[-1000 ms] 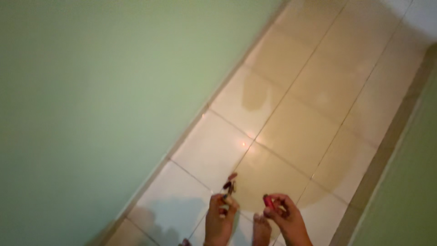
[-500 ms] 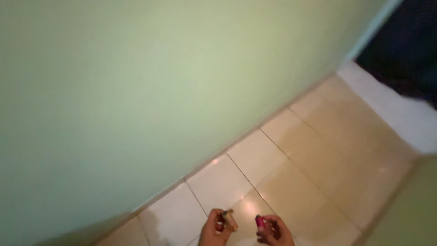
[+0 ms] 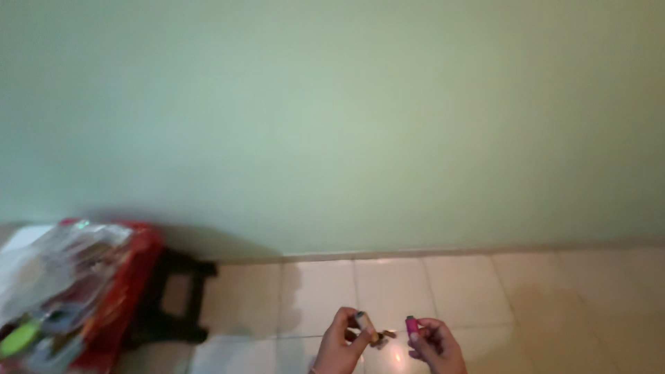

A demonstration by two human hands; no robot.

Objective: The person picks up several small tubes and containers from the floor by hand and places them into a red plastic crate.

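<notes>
My left hand (image 3: 343, 341) is at the bottom centre, fingers closed on a small brownish stick-like thing (image 3: 369, 331) with little pieces hanging from it. My right hand (image 3: 433, 343) is just to its right, pinching a small pink-red cylinder (image 3: 411, 324) upright between fingers and thumb. The two hands are a short gap apart above the pale floor tiles (image 3: 388, 287). The blur hides what the small objects are.
A pale green wall (image 3: 332, 118) fills most of the view ahead. At the left stands a low black stool (image 3: 173, 298) bearing a red bag or box with clear plastic packets (image 3: 66, 284) on top.
The view has swung left from the tiled corridor to face the wall, bringing the stool and red bundle into sight. Both hands keep their small objects and stay close together.
</notes>
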